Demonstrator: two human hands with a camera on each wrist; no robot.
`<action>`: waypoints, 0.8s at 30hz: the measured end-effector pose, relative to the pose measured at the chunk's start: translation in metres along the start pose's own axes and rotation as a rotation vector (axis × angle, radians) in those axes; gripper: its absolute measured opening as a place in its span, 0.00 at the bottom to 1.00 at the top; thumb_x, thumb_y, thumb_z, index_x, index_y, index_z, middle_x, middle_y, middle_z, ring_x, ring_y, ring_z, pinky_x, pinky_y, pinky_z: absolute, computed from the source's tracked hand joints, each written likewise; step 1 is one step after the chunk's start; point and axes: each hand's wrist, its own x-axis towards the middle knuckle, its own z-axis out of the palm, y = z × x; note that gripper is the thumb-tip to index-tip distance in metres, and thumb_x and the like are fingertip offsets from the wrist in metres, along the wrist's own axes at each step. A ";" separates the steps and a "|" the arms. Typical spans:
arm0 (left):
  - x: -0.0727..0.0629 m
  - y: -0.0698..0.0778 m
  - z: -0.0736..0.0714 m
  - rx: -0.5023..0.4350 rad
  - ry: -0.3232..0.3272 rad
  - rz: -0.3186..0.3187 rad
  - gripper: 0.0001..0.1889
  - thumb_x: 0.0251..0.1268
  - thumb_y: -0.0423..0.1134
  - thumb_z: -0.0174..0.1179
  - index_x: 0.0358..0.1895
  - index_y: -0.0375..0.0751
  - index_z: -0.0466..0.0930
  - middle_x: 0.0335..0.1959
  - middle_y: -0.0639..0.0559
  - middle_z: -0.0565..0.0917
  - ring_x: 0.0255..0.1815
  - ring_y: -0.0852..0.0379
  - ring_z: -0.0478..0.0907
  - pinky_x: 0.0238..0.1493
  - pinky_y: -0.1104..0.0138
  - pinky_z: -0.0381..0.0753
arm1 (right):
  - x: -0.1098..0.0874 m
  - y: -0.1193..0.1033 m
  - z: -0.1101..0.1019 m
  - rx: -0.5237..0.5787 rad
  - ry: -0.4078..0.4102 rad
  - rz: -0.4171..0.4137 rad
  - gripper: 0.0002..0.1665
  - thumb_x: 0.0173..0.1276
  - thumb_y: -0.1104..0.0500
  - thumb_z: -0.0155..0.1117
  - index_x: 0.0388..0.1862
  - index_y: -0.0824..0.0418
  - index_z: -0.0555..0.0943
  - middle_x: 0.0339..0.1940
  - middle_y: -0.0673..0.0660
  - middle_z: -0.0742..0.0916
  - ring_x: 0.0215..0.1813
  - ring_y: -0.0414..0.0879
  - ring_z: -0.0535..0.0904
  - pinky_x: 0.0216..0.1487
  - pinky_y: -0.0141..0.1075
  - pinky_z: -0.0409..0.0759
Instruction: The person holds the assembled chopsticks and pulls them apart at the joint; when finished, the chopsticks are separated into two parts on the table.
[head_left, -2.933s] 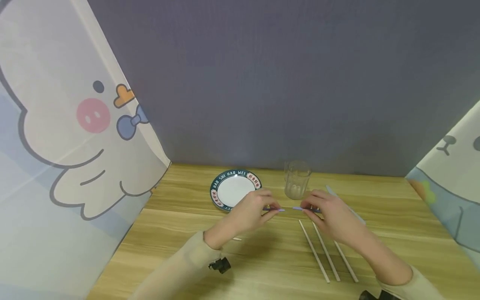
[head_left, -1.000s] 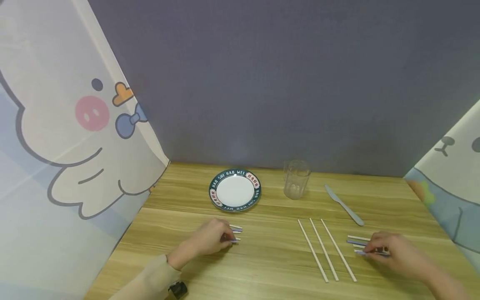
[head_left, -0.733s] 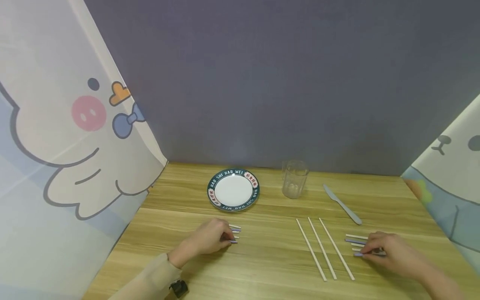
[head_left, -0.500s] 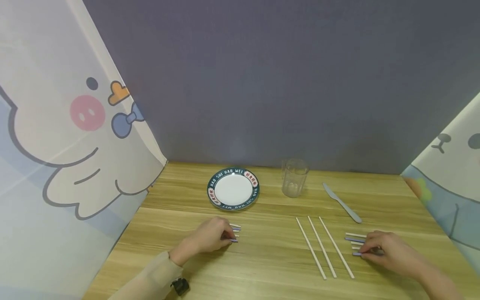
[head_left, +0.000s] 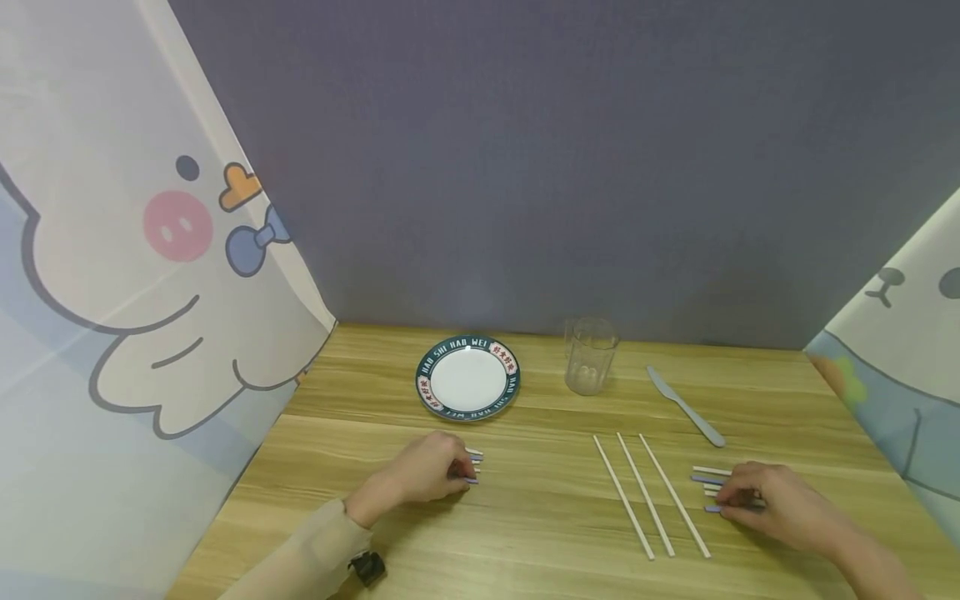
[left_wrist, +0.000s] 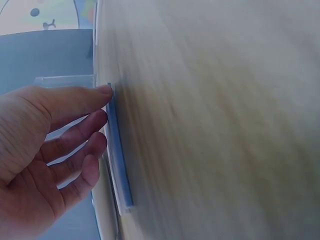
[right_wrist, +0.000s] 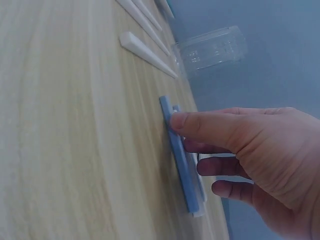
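Observation:
In the head view my left hand (head_left: 431, 467) lies over a row of short white and blue sticks at the left. Its relaxed fingers are just above the nearest blue stick (left_wrist: 119, 150), and its thumb tip is against that stick's far end in the left wrist view. My right hand (head_left: 772, 500) is over a similar row at the right. There its thumb touches a blue stick (right_wrist: 181, 160), with the other fingers loosely bent behind. Both blue sticks appear to lie on the table, alongside white sticks (head_left: 711, 471). The hands partly hide both rows.
Three long white sticks (head_left: 633, 515) lie slanted at middle right. A grey knife (head_left: 688, 410) lies behind them. A clear glass mug (head_left: 588, 362) and a green-rimmed plate (head_left: 429, 398) stand at the back of the wooden table (head_left: 510, 550), near a grey partition (head_left: 525, 167).
The hands moved from holding blue sticks end to end in the middle out to the two rows, setting them down nearest me. Lately their fingertips have loosened slightly.

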 end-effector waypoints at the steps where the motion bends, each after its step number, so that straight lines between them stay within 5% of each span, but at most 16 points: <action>1: 0.001 0.001 -0.001 -0.001 -0.001 0.003 0.03 0.62 0.38 0.77 0.35 0.49 0.92 0.32 0.62 0.88 0.32 0.75 0.77 0.37 0.80 0.80 | 0.001 -0.002 0.000 -0.010 0.007 0.019 0.20 0.52 0.65 0.86 0.35 0.42 0.89 0.33 0.33 0.85 0.34 0.22 0.75 0.28 0.24 0.75; 12: 0.042 0.030 -0.008 0.016 0.028 0.093 0.04 0.67 0.38 0.72 0.42 0.47 0.93 0.37 0.59 0.92 0.32 0.70 0.81 0.37 0.81 0.78 | 0.036 -0.048 -0.001 -0.138 0.176 0.161 0.17 0.57 0.67 0.82 0.32 0.46 0.87 0.25 0.31 0.82 0.28 0.21 0.71 0.25 0.23 0.74; 24: 0.098 0.078 0.010 0.050 0.016 0.153 0.09 0.71 0.40 0.70 0.51 0.49 0.92 0.46 0.60 0.92 0.41 0.69 0.83 0.43 0.85 0.76 | 0.071 -0.093 0.031 -0.014 0.127 0.193 0.10 0.64 0.65 0.77 0.34 0.51 0.87 0.25 0.34 0.83 0.29 0.22 0.73 0.25 0.26 0.77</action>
